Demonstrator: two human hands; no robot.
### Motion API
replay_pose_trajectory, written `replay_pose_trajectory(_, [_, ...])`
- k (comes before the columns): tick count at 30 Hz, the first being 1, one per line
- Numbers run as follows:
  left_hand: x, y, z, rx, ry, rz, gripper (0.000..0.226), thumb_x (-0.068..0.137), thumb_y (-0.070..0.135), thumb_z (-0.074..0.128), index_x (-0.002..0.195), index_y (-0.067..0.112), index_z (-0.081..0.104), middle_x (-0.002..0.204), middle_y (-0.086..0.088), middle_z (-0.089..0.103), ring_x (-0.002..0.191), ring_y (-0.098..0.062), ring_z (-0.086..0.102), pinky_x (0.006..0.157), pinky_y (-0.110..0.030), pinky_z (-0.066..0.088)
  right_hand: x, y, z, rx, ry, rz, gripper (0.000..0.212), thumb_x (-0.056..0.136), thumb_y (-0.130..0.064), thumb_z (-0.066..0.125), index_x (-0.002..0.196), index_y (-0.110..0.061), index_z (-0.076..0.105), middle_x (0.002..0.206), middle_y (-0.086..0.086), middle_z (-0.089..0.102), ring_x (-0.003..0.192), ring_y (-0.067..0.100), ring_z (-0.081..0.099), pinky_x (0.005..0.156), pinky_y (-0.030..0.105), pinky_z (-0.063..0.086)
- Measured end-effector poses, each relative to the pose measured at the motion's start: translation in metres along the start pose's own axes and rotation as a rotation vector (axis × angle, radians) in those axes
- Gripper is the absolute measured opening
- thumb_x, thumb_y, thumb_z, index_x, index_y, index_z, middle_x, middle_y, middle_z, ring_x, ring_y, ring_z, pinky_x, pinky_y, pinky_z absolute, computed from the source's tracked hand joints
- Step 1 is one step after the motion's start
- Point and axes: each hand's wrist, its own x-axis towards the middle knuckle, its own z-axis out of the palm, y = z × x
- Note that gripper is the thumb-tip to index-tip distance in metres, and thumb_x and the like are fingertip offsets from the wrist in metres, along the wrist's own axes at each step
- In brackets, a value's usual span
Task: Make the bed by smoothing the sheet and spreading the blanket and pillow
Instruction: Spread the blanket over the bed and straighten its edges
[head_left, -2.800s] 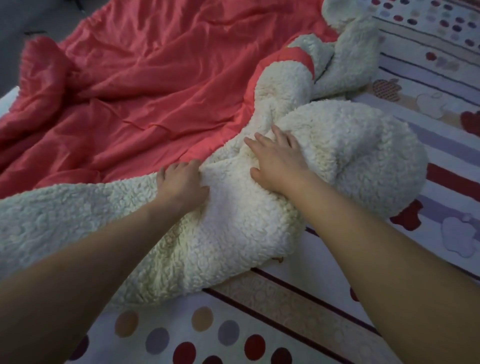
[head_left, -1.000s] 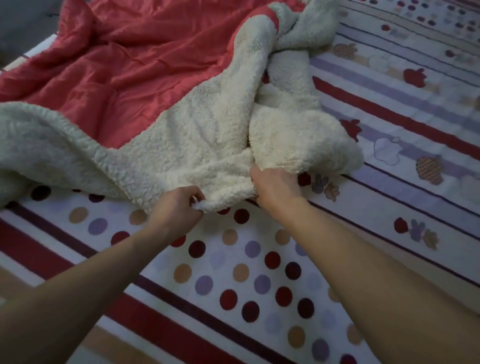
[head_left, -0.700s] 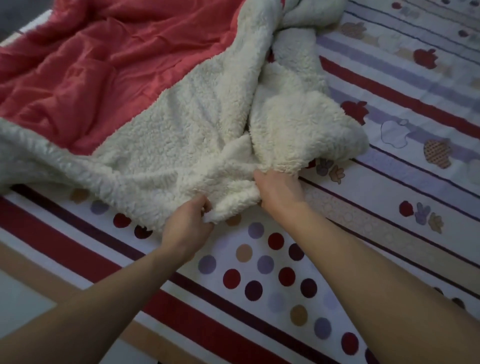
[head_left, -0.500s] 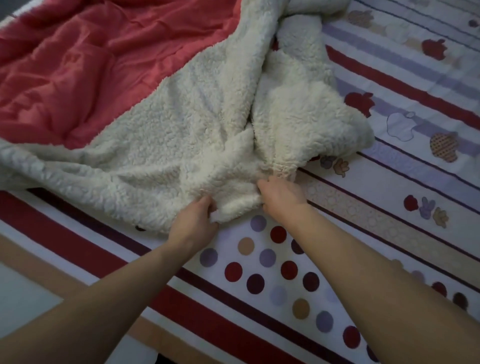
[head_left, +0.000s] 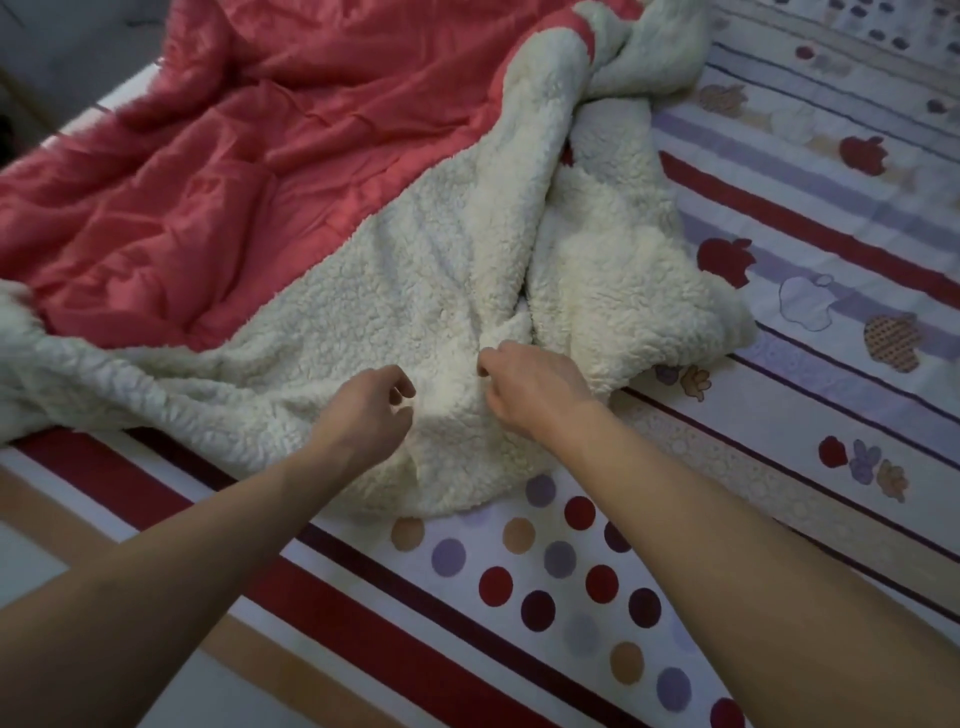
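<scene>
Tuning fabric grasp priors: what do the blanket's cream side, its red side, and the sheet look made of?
The cream side looks like sherpa-style fleece: matte, curly nubby pile. The red side looks like smooth woven synthetic, faint sheen, crisp creases; fibre unclear. The sheet looks like flat printed cotton or blend: matte, stripes and dots, no pile.

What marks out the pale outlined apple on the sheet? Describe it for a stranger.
Start on the striped bedsheet, right of the red-and-cream fleece blanket. The pale apple lies between a solid red apple and a brown checked apple; it alone is an outline.
</scene>
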Motion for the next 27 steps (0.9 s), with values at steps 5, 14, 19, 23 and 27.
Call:
replay_pose_trajectory(5, [0.0, -0.026, -0.045, 0.017, 0.079, -0.034, 0.018, 0.092, 0.018, 0.063, 0.11, 0.02, 0.065, 0.105, 0.004, 0.063, 0.092, -0.014, 0.06, 0.076, -0.032, 0.05, 0.026, -0.033, -0.014, 0.011, -0.005, -0.025, 0.025, 0.101, -0.022, 0.046, 0.124, -0.019, 0.056, 0.119, 0.004, 0.058, 0.103, 0.028, 0.06, 0.07, 0.036, 0.043])
replay_pose_trajectory(14, [0.016, -0.044, -0.093, -0.011, 0.159, -0.013, 0.02, 0.091, 0.017, 0.063, 0.11, 0.017, 0.065, 0.105, 0.002, 0.063, 0.091, -0.015, 0.058, 0.074, -0.029, 0.043, 0.068, -0.078, -0.039, -0.008, 0.038, -0.078, 0.028, 0.102, -0.022, 0.045, 0.128, -0.022, 0.054, 0.12, 0.001, 0.058, 0.105, 0.024, 0.058, 0.068, 0.035, 0.041])
replay_pose_trajectory(19, [0.037, -0.033, -0.11, -0.008, 0.174, 0.032, 0.02, 0.089, 0.017, 0.063, 0.109, 0.017, 0.066, 0.105, 0.001, 0.065, 0.088, -0.015, 0.057, 0.074, -0.03, 0.042, 0.083, -0.073, -0.06, -0.017, 0.05, -0.032, 0.03, 0.103, -0.022, 0.044, 0.132, -0.023, 0.053, 0.123, 0.001, 0.057, 0.107, 0.024, 0.057, 0.068, 0.035, 0.04])
replay_pose_trajectory(23, [0.061, -0.011, -0.124, -0.019, 0.176, 0.065, 0.021, 0.089, 0.018, 0.063, 0.11, 0.018, 0.066, 0.106, 0.002, 0.065, 0.09, -0.016, 0.059, 0.077, -0.032, 0.047, 0.093, -0.047, -0.085, -0.02, 0.06, 0.012, 0.031, 0.103, -0.022, 0.044, 0.132, -0.023, 0.052, 0.125, 0.001, 0.056, 0.11, 0.024, 0.055, 0.073, 0.037, 0.045])
replay_pose_trajectory(27, [0.087, 0.014, -0.126, -0.026, 0.182, 0.076, 0.023, 0.09, 0.019, 0.063, 0.113, 0.019, 0.065, 0.108, 0.003, 0.065, 0.093, -0.018, 0.06, 0.083, -0.038, 0.051, 0.105, -0.016, -0.102, -0.04, 0.072, 0.042, 0.03, 0.103, -0.023, 0.045, 0.132, -0.023, 0.053, 0.126, 0.002, 0.056, 0.113, 0.025, 0.055, 0.076, 0.037, 0.043])
